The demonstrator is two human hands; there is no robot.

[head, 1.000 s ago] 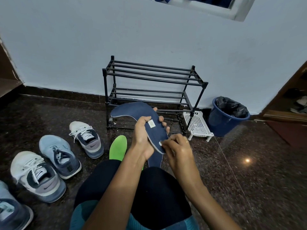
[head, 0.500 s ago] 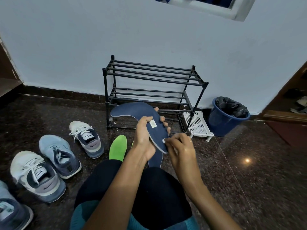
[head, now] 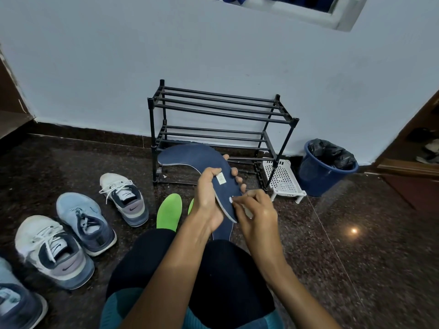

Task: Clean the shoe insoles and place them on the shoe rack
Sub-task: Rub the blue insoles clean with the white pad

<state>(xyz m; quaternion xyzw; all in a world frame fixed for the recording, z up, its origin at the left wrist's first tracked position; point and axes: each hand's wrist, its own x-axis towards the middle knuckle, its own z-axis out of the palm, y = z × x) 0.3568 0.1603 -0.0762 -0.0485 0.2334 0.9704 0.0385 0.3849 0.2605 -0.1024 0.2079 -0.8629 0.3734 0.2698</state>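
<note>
Left hand [head: 206, 200] grips the bent insole [head: 197, 155], toe pointing away-left, while right hand [head: 256, 210] pinches an indistinct white bit [head: 230, 199].

One view only: wide-angle head camera, worn by the person, facing forward and down. Left hand [head: 207, 200] and right hand [head: 257, 211] close, just below centre; shoe rack [head: 221, 115] near at 12 o'clock; floor [head: 356, 257] from 3 to 9 o'clock.
</note>
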